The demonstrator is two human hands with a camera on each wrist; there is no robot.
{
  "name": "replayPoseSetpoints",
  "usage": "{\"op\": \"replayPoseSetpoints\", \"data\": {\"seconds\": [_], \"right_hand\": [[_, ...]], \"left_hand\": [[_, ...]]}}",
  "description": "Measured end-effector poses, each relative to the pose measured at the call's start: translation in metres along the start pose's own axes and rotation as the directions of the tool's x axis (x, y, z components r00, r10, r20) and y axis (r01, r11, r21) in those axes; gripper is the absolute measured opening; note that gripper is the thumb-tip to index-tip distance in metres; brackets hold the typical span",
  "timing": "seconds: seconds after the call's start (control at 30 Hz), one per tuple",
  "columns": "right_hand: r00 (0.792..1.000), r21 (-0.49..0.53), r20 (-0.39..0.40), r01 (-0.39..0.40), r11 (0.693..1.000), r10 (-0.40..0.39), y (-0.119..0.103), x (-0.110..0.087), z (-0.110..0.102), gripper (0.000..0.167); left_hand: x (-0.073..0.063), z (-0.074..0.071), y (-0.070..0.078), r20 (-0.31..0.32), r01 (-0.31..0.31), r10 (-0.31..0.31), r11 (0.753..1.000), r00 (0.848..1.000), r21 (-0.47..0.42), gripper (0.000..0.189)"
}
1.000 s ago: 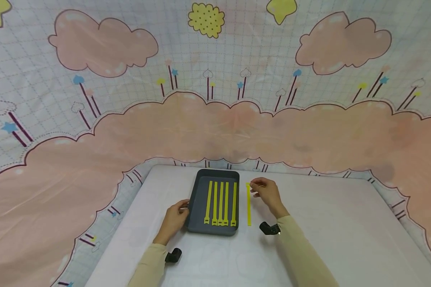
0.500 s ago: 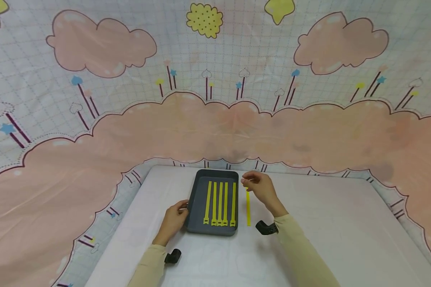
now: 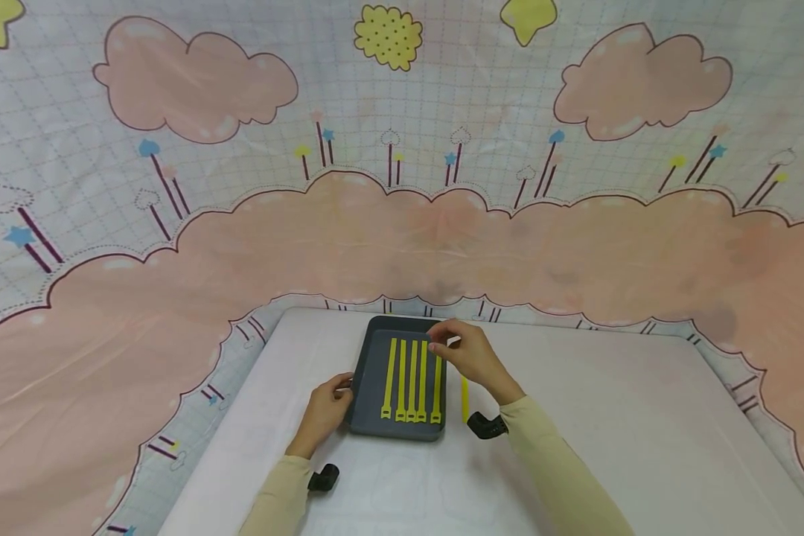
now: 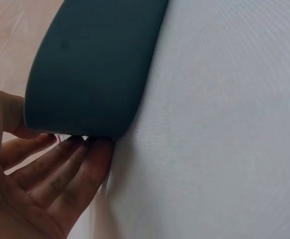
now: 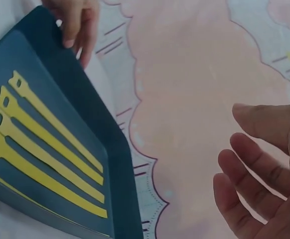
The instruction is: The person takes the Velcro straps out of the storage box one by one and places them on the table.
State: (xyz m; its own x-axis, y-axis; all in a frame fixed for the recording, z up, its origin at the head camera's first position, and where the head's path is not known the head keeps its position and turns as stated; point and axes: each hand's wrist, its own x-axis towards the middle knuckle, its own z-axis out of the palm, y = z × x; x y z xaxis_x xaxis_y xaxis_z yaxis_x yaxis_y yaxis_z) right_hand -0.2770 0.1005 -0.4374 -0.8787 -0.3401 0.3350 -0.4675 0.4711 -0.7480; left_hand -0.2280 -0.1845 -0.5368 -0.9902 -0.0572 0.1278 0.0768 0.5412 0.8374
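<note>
Several yellow cable ties point(image 3: 401, 380) lie side by side in the dark grey tray point(image 3: 371, 428). Each tie has a slotted head at its near end. My left hand point(image 3: 328, 406) touches the tray's left side; in the left wrist view its fingertips point(image 4: 102, 147) meet the outer wall, with the thumb at the rim. My right hand point(image 3: 469, 350) hovers over the tray's far right corner. The right wrist view shows its fingers point(image 5: 257, 164) loosely bent and apart, holding nothing. One more yellow tie point(image 3: 465, 402) lies right of the tray, its far part hidden by the right hand.
The tray stands on a white table point(image 3: 610, 417). A patterned cloth point(image 3: 543, 253) with clouds and stars hangs behind and around it. Each wrist wears a small black camera, the right one point(image 3: 487, 425) close to the loose tie.
My right hand has moved left from the far end of the loose tie to over the tray's far right corner. The tie still lies on the table. The left hand stays put.
</note>
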Motion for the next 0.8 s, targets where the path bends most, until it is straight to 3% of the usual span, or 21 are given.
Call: {"op": "replayPoseSetpoints", "data": {"seconds": [0.17,0.4,0.6,0.8], "right_hand": [[0.995,-0.065,0.061,0.080,0.995,-0.076,0.000,0.003,0.007,0.017],[0.985,-0.204,0.133,0.137,0.969,-0.111,-0.003,0.004,0.016,0.016],[0.955,-0.343,0.225,0.264,0.901,-0.194,0.001,0.004,0.028,0.019],[0.911,-0.389,0.316,0.380,0.839,-0.266,0.002,0.004,0.037,0.022]], "left_hand": [[-0.001,0.000,0.001,0.003,-0.006,0.006,1.000,1.000,-0.001,0.038],[-0.002,-0.002,0.003,0.009,-0.002,0.002,1.000,1.000,0.005,0.038],[-0.002,-0.001,0.003,0.008,0.007,-0.008,1.000,1.000,0.016,0.038],[-0.003,-0.001,0.004,0.006,0.011,-0.011,1.000,1.000,0.016,0.038]]}}
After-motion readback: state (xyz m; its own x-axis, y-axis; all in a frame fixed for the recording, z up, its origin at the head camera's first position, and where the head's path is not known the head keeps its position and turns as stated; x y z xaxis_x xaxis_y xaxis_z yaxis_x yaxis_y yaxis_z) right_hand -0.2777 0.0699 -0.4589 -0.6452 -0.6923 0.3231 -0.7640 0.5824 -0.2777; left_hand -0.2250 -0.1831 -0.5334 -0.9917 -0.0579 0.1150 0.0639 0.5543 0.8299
